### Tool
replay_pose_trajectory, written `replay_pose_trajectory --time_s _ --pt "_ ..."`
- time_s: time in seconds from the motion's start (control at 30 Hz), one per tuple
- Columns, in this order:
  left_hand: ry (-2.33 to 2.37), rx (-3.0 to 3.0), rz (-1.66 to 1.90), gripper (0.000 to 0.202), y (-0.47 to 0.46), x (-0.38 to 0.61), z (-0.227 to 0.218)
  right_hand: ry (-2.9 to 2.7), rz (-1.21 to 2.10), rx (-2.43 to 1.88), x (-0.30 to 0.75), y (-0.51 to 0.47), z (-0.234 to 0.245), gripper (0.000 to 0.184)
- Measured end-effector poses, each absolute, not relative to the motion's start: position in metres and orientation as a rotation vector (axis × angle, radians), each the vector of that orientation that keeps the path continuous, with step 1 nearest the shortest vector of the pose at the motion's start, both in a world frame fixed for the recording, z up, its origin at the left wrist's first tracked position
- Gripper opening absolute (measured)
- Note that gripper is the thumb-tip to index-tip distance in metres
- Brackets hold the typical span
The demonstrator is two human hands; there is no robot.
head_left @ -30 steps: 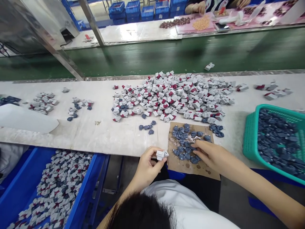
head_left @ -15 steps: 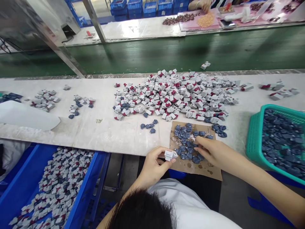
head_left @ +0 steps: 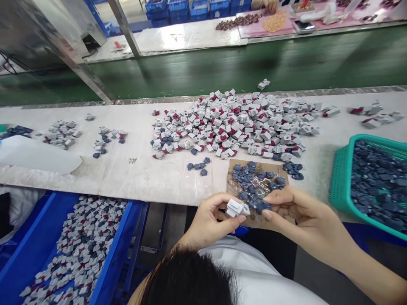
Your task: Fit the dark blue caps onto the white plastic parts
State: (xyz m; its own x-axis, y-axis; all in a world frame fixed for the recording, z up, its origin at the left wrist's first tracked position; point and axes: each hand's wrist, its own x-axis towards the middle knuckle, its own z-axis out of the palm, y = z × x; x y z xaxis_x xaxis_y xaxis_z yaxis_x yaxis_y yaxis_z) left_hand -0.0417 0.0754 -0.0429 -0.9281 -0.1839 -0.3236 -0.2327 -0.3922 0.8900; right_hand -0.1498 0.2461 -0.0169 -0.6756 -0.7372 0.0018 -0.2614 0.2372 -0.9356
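Note:
Between the thumb and fingers of my left hand (head_left: 216,218) is a light grey plastic part (head_left: 235,208), its narrower end pointing right. My right hand (head_left: 299,212) pinches a dark blue plastic piece (head_left: 263,206) just right of the grey part; a small gap seems to lie between them. Under and beyond my hands, a brown cardboard sheet (head_left: 233,188) bears several wet-looking dark blue pieces (head_left: 244,174). A large heap of grey parts, some with dark red pieces (head_left: 229,123), lies behind the cardboard.
A green basket (head_left: 340,178) of dark blue pieces stands at right. At lower left a blue bin (head_left: 119,241) holds mixed parts. Small groups of parts (head_left: 62,133) lie on the left of the table. Beyond the green belt (head_left: 190,74), another person's hand (head_left: 271,6) shows.
My right hand has come from the pieces on the cardboard toward my left hand, bringing a dark blue piece. My left hand has shifted slightly right with the grey part.

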Motion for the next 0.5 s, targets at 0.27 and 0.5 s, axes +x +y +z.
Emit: replay_pose_trajectory --time_s 0.27,0.5 --pt "1.698 -0.548 2.547 0.026 0.0782 -0.0400 -0.0415 2.038 -1.471 -1.042 -0.1411 0.2410 -0.0249 0.011" --pt "1.702 -0.550 2.525 0.031 0.0774 -0.0378 -0.0438 2.094 -1.359 -1.199 -0.1421 0.2371 -0.0175 0.001"
